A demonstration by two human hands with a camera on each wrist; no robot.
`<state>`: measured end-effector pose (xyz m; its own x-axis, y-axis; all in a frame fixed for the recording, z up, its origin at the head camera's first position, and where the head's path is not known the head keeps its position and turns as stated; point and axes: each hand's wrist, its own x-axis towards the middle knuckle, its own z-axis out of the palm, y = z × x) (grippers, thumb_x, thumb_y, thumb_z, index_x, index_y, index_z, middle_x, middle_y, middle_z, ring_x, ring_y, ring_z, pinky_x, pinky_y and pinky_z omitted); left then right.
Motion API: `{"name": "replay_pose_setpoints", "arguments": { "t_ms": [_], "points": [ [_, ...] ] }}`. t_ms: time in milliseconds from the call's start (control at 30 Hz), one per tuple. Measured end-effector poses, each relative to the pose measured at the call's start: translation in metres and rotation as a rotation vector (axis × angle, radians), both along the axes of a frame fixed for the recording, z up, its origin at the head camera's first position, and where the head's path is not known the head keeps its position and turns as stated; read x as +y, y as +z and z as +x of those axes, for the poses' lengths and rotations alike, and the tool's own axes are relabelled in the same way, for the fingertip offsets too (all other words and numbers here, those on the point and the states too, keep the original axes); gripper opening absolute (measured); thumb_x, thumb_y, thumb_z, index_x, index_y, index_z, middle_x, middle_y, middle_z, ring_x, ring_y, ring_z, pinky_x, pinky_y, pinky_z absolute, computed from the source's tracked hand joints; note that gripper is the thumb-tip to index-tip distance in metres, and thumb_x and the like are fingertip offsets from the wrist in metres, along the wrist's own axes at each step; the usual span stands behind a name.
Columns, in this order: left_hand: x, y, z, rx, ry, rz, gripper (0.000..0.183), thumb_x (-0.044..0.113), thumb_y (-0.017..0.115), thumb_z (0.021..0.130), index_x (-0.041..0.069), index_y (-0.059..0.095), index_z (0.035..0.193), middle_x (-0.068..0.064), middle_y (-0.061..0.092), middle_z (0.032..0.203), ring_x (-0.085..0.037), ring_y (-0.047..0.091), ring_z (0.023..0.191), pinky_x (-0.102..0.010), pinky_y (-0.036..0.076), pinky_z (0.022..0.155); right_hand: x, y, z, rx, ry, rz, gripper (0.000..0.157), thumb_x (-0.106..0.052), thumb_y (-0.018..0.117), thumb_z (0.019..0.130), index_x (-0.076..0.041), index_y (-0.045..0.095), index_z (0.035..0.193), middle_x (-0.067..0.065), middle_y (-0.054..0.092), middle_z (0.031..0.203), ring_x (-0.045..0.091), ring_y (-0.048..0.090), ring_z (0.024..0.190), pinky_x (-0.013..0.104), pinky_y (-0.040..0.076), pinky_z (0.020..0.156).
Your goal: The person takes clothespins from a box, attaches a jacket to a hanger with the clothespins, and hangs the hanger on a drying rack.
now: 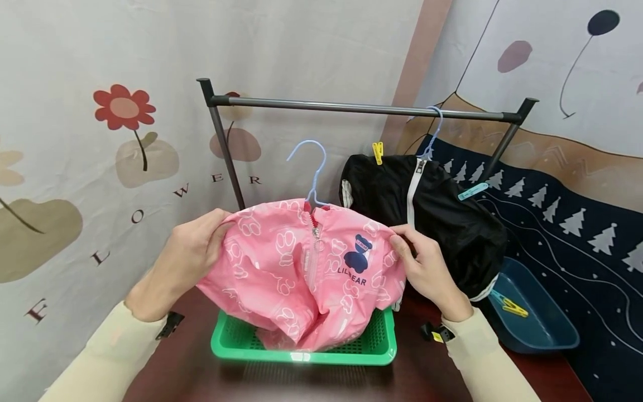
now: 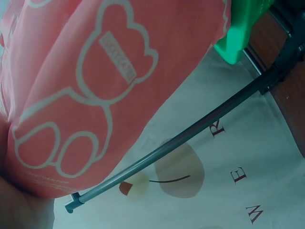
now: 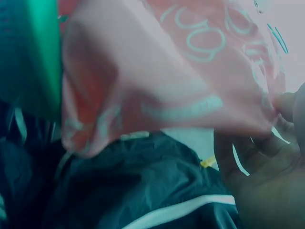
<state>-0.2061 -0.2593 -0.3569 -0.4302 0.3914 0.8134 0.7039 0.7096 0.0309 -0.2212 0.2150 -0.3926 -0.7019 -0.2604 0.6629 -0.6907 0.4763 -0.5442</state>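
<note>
A pink child's jacket (image 1: 281,262) with white bear outlines and a navy bear print hangs spread between both hands. Its zipper is drawn up near the collar, where the hook of a blue hanger (image 1: 315,167) sticks out; the rest of the hanger is hidden inside. My left hand (image 1: 193,251) pinches the jacket's left shoulder in the head view, and my right hand (image 1: 422,262) pinches the opposite shoulder between thumb and fingers. The lower part of the jacket overlaps a green basket (image 1: 303,356). In the right wrist view, the thumb presses on the pink cloth (image 3: 205,86).
Behind stands a dark metal rack (image 1: 321,105). From its bar hangs a black jacket (image 1: 382,184) on a blue hanger, with a yellow clip (image 1: 378,152) and a light blue clip (image 1: 473,191) on its shoulders. A blue basin (image 1: 542,329) at right holds clips (image 1: 509,304).
</note>
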Motion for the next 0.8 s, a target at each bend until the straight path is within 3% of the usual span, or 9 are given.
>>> {"name": "replay_pose_setpoints", "arguments": {
  "t_ms": [100, 267, 433, 500, 567, 667, 700, 800],
  "points": [
    [-0.002, -0.001, 0.0, -0.007, 0.002, 0.012, 0.029, 0.027, 0.063, 0.122, 0.002, 0.077, 0.117, -0.008, 0.076, 0.097, -0.021, 0.071, 0.081, -0.04, 0.06, 0.079, 0.008, 0.0, 0.004, 0.007, -0.031, 0.031, 0.024, 0.001, 0.07, 0.114, -0.01, 0.08, 0.133, 0.007, 0.084, 0.117, 0.011, 0.071, 0.096, 0.007, 0.055, 0.094],
    [-0.007, -0.003, 0.001, -0.022, 0.022, 0.022, 0.039, 0.035, 0.058, 0.123, 0.001, 0.077, 0.117, -0.009, 0.075, 0.098, -0.021, 0.07, 0.082, -0.035, 0.058, 0.082, 0.023, 0.0, 0.012, 0.003, -0.066, 0.064, 0.027, 0.001, 0.068, 0.114, -0.011, 0.08, 0.135, 0.008, 0.085, 0.123, 0.006, 0.073, 0.098, 0.006, 0.056, 0.097],
    [-0.01, -0.007, 0.001, -0.04, 0.032, 0.037, 0.012, 0.012, 0.076, 0.113, 0.001, 0.077, 0.118, -0.009, 0.076, 0.099, -0.021, 0.07, 0.083, -0.026, 0.058, 0.085, 0.039, 0.0, 0.022, 0.014, -0.091, 0.082, 0.028, 0.005, 0.067, 0.114, -0.008, 0.079, 0.135, 0.009, 0.084, 0.127, -0.001, 0.074, 0.109, 0.005, 0.055, 0.103],
    [-0.011, -0.008, 0.001, -0.045, 0.034, 0.046, 0.013, 0.003, 0.081, 0.106, 0.001, 0.078, 0.119, -0.009, 0.077, 0.1, -0.02, 0.07, 0.083, -0.024, 0.058, 0.086, 0.047, 0.001, 0.026, 0.038, -0.104, 0.087, 0.029, 0.007, 0.068, 0.113, -0.007, 0.079, 0.135, 0.01, 0.084, 0.127, -0.003, 0.073, 0.11, 0.003, 0.054, 0.103],
    [-0.011, -0.01, 0.001, -0.041, 0.03, 0.059, 0.015, 0.001, 0.083, 0.104, 0.002, 0.078, 0.118, -0.008, 0.076, 0.099, -0.02, 0.07, 0.082, -0.024, 0.057, 0.085, 0.055, 0.003, 0.031, 0.063, -0.121, 0.088, 0.031, 0.01, 0.068, 0.111, -0.007, 0.08, 0.134, 0.011, 0.084, 0.126, -0.006, 0.073, 0.112, 0.003, 0.053, 0.103],
    [-0.01, -0.011, 0.001, -0.022, 0.019, 0.07, 0.01, 0.009, 0.079, 0.11, 0.003, 0.079, 0.118, -0.006, 0.076, 0.097, -0.019, 0.068, 0.08, -0.028, 0.057, 0.081, 0.069, 0.004, 0.037, 0.087, -0.155, 0.072, 0.033, 0.012, 0.068, 0.11, -0.007, 0.081, 0.134, 0.009, 0.084, 0.126, -0.012, 0.072, 0.115, 0.002, 0.053, 0.104],
    [-0.01, -0.011, 0.001, -0.027, 0.022, 0.066, 0.012, 0.014, 0.077, 0.112, 0.003, 0.079, 0.118, -0.006, 0.076, 0.097, -0.019, 0.067, 0.08, -0.028, 0.057, 0.081, 0.075, 0.004, 0.038, 0.092, -0.168, 0.066, 0.033, 0.012, 0.068, 0.11, -0.006, 0.081, 0.135, 0.01, 0.085, 0.126, -0.012, 0.073, 0.115, 0.003, 0.053, 0.103],
    [-0.01, -0.01, 0.002, -0.027, 0.024, 0.061, 0.011, 0.008, 0.08, 0.108, 0.003, 0.079, 0.118, -0.007, 0.075, 0.096, -0.018, 0.066, 0.079, -0.027, 0.057, 0.079, 0.093, 0.003, 0.043, 0.092, -0.206, 0.043, 0.031, 0.012, 0.068, 0.111, -0.005, 0.081, 0.134, 0.0, 0.084, 0.126, -0.008, 0.077, 0.112, 0.004, 0.055, 0.101]
  ]
}}
